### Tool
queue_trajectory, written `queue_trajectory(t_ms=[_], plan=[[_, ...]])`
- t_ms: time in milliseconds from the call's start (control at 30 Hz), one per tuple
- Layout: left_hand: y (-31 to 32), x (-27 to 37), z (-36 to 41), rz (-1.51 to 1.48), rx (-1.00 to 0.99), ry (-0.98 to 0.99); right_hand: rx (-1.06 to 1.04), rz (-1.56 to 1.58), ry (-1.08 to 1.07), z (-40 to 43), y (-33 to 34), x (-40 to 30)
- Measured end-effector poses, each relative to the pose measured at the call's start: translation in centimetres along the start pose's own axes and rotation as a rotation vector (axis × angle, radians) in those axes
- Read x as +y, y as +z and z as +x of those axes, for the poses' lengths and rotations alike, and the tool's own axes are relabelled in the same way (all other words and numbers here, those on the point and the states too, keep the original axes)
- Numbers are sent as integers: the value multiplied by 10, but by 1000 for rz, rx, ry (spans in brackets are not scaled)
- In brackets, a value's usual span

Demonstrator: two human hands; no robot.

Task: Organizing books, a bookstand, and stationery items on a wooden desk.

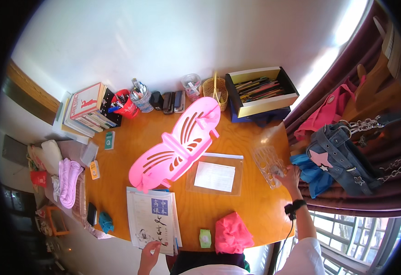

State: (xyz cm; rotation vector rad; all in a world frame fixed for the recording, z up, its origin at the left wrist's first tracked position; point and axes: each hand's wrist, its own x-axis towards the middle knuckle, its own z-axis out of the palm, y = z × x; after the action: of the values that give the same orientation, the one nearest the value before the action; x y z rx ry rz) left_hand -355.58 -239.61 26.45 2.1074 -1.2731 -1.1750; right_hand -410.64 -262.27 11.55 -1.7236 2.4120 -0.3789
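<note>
My right hand (291, 178) is at the right side of the wooden table, its fingers over the edge of a clear plastic piece with round holes (267, 165). Whether they grip it is hard to tell. At the front edge, my left hand (149, 253) hovers by the lower edge of a stack of books (149, 213), its fingers loosely bent and nothing visible in them. A pink butterfly-shaped plastic rack (167, 147) stands across the middle. Partly behind it lies a clear zip pouch (236, 172) with a printed white sheet (214, 176) on or inside it.
Books (87, 103), pen holders (141, 98), staplers (169, 102), a wicker basket (207, 87) and a box of pencils (262, 89) line the wall. A red cloth bundle (233, 233) and green packet (205, 238) sit in front. A denim bag (338, 158) hangs right.
</note>
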Motion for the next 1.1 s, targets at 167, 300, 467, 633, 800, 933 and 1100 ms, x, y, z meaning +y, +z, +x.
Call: queue_trajectory(t_ms=[167,300,467,633,800,933,1100], plan=[[2,17,-3,70,-25,36,-16,42,290,-70,-9,38],[4,20,-7,-13,-84,67,-343,904,271,-87,-10,77],[-1,25,-8,14,-124,130,-83,997,411,-111,0,113],[-2,14,-12,-22,-90,215,88,1229,421,-144,-30,72],[18,46,3,-275,-352,225,-337,1180,332,-197,-126,-81],[42,75,2,-820,-609,125,-772,1241,138,-238,-128,-200],[17,50,12,-770,-426,46,-1017,1130,-64,-273,-99,-296]])
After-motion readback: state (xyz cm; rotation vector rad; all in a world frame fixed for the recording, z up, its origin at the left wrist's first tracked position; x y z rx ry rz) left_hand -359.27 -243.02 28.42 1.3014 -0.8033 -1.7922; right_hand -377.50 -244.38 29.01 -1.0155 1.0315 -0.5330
